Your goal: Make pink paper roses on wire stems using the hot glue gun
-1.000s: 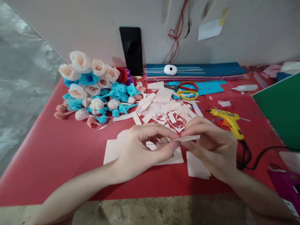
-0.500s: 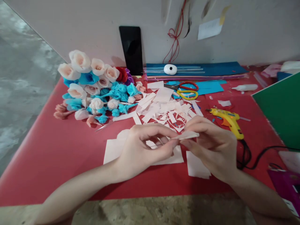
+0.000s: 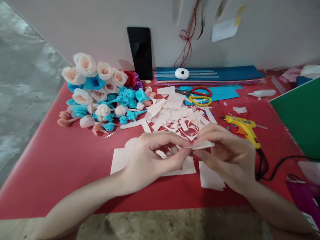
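Between my two hands is a pale, thin paper petal [image 3: 203, 144], held out flat above the table. My left hand [image 3: 160, 155] pinches its narrow left end between thumb and forefinger. At the petal's other side, the thumb and fingers of my right hand [image 3: 227, 153] close on it, and its pale tip sticks out past them. Below my left hand lie cream paper sheets [image 3: 121, 161], partly covered by it. A smaller stack of cream paper pieces [image 3: 211, 176] rests under my right hand.
Paper scraps [image 3: 172, 115] heap mid-table, with scissors [image 3: 200, 96] behind. Paper flowers [image 3: 100, 96] crowd the left. A yellow glue gun [image 3: 243, 128] with a black cord lies right, near a green board [image 3: 300, 116]. A black phone [image 3: 140, 53] leans on the wall.
Both hands keep their pinch on the petal. My right hand and the petal's tip have shifted very slightly to the right; the things on the table stay put.
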Motion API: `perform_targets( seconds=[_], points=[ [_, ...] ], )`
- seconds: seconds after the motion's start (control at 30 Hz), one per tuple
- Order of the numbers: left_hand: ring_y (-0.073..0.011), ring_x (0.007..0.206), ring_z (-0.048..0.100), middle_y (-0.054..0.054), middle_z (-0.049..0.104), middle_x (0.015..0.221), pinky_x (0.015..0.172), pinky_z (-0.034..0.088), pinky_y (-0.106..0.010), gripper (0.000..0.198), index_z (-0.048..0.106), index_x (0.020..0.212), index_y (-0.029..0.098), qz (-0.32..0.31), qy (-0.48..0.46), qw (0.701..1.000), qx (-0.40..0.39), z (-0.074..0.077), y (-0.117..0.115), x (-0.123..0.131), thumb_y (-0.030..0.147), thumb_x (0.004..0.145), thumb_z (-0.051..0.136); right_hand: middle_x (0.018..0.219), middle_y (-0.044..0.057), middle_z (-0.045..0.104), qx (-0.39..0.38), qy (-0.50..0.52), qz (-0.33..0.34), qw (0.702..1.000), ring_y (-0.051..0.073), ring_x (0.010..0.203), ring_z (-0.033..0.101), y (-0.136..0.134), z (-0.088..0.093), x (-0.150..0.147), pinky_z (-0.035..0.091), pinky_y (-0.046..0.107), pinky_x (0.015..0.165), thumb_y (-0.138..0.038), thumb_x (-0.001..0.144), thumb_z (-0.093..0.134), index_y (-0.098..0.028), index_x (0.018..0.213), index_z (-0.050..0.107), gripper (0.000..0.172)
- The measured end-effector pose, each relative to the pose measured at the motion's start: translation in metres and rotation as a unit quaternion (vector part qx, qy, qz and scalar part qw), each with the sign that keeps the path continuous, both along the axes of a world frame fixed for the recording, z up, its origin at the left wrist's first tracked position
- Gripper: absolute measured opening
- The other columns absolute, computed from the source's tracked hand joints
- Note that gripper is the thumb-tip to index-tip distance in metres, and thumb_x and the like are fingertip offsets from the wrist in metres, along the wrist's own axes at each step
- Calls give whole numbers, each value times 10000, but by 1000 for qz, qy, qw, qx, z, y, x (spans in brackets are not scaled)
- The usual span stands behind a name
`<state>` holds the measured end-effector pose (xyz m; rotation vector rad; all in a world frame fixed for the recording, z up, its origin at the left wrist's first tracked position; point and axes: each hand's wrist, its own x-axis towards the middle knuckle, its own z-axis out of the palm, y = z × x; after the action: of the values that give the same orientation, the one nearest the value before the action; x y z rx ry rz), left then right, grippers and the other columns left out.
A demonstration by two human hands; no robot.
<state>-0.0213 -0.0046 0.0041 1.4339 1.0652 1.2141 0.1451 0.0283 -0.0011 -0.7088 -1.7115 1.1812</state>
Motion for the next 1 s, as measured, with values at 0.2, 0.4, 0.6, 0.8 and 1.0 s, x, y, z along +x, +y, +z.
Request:
perform_targets(
  seconds=[0.2, 0.4, 0.6, 0.8, 1.0],
  points=[
    [-87, 439, 597, -37, 702, 672, 396, 508, -172, 56, 666, 746, 133, -7, 8, 1000, 1, 1, 0, -1, 122, 763, 613, 718, -8, 585, 16, 4, -3, 1000, 92, 624, 527, 0, 1, 0, 425, 215, 473, -74, 721, 654, -220, 815, 642, 173],
    [-82, 431, 590, -33, 706, 674, 390, 505, -168, 66, 664, 741, 139, -9, 10, 1000, 12, 1, 0, 0, 110, 763, 608, 706, -2, 589, 12, 0, -5, 1000, 104, 635, 534, 0, 1, -1, 424, 224, 472, -100, 736, 650, -229, 816, 647, 151],
    [-81, 457, 596, -25, 705, 685, 405, 506, -168, 74, 663, 757, 146, -5, 18, 1000, 25, -2, 1, 0, 102, 768, 605, 726, -3, 590, -12, -5, -6, 1000, 94, 623, 524, 0, -2, 0, 414, 218, 467, -106, 729, 661, -227, 818, 647, 151],
    [-83, 537, 612, -20, 702, 688, 478, 511, -172, 111, 659, 782, 141, 2, 60, 994, 90, -5, 1, -1, 53, 760, 595, 719, -9, 579, -26, -4, -3, 1000, 82, 629, 514, -1, -3, -1, 406, 210, 482, -107, 747, 649, -216, 796, 643, 120],
    [-87, 524, 604, -57, 696, 736, 495, 530, -199, 90, 653, 808, 109, 22, 85, 985, 147, -8, -1, 1, 69, 738, 614, 686, -17, 578, -25, -16, -35, 999, 85, 614, 514, -2, -1, -2, 388, 208, 466, -108, 735, 655, -209, 748, 624, 106]
  ],
)
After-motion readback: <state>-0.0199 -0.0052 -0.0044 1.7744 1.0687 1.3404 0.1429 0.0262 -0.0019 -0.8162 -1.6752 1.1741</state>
